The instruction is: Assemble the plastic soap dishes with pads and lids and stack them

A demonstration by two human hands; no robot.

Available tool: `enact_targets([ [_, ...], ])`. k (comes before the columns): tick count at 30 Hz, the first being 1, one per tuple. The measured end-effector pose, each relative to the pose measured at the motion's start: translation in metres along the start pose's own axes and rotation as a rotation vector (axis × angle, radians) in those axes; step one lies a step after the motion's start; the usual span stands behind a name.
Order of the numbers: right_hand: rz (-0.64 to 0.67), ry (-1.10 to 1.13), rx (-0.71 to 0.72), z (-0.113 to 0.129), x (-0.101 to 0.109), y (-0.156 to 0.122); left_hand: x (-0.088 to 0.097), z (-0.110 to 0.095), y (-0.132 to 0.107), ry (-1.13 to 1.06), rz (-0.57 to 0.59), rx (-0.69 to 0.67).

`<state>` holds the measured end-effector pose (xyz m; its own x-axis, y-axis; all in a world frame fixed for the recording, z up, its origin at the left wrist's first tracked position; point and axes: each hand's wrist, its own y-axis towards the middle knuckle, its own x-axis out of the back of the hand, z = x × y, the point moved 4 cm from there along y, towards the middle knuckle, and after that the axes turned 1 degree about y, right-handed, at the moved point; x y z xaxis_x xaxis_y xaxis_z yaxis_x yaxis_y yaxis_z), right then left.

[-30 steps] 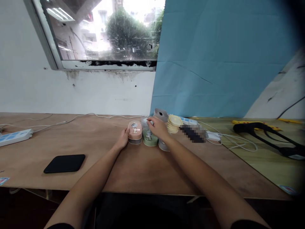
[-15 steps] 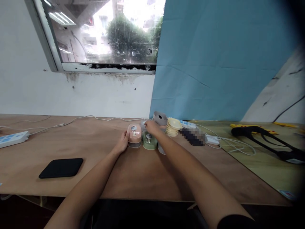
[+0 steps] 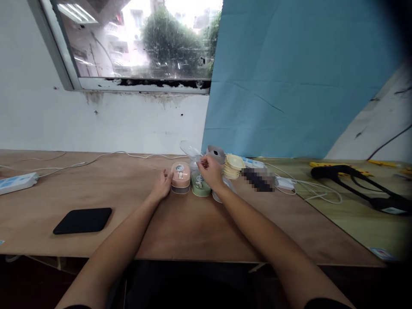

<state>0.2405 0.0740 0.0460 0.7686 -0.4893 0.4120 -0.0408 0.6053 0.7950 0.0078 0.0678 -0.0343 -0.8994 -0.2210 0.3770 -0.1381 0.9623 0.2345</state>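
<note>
Pink box (image 3: 180, 177) x1 @ L hand (image 3: 162, 185); green box (image 3: 201, 189) x1 nr R hand (image 3: 211, 172).

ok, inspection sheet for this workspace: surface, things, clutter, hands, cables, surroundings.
Surface: brown tabletop.
Things: pink container, grey below; green container beside it; clear lid tilted up behind.
Clutter: flat black slab, pale yellow stack.
Hands: left hand at the pink container's left side; right hand at the clear lid, grip unclear.
Cables: white cables along the back and at right.
Surroundings: window, blue sheet.
</note>
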Motion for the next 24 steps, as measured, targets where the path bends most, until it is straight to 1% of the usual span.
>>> enact_targets([
  [3,-0.021,0.07,0.073,0.012,0.02,-0.02,0.018,-0.014,-0.003,0.067,-0.202,-0.213],
  [4,-0.009,0.075,0.107,0.015,0.025,-0.025,0.023,-0.021,-0.006,0.061,-0.248,-0.288],
  [5,0.011,0.072,0.14,0.017,0.028,-0.03,0.026,-0.028,-0.01,0.044,-0.264,-0.364],
  [7,0.057,0.056,0.184,0.019,0.031,-0.036,0.027,-0.042,-0.02,0.031,-0.229,-0.51],
  [9,0.085,0.04,0.184,0.018,0.03,-0.038,0.021,-0.054,-0.03,0.11,-0.13,-0.599],
  [10,0.082,0.033,0.17,0.016,0.03,-0.038,0.017,-0.058,-0.034,0.172,-0.082,-0.611],
  [12,0.048,0.022,0.124,0.01,0.03,-0.037,0.011,-0.062,-0.04,0.261,-0.038,-0.609],
  [14,0.007,-0.005,0.076,0.002,0.033,-0.035,0.007,-0.062,-0.041,0.289,-0.038,-0.606],
  [16,-0.003,-0.054,0.06,-0.005,0.036,-0.035,0.004,-0.059,-0.04,0.292,-0.046,-0.606],
  [19,0.048,-0.152,0.106,-0.012,0.039,-0.037,0.003,-0.055,-0.036,0.295,-0.06,-0.585],
  [24,0.212,-0.365,0.163,-0.012,0.032,-0.044,0.003,-0.054,-0.035,0.295,-0.068,-0.563],
])
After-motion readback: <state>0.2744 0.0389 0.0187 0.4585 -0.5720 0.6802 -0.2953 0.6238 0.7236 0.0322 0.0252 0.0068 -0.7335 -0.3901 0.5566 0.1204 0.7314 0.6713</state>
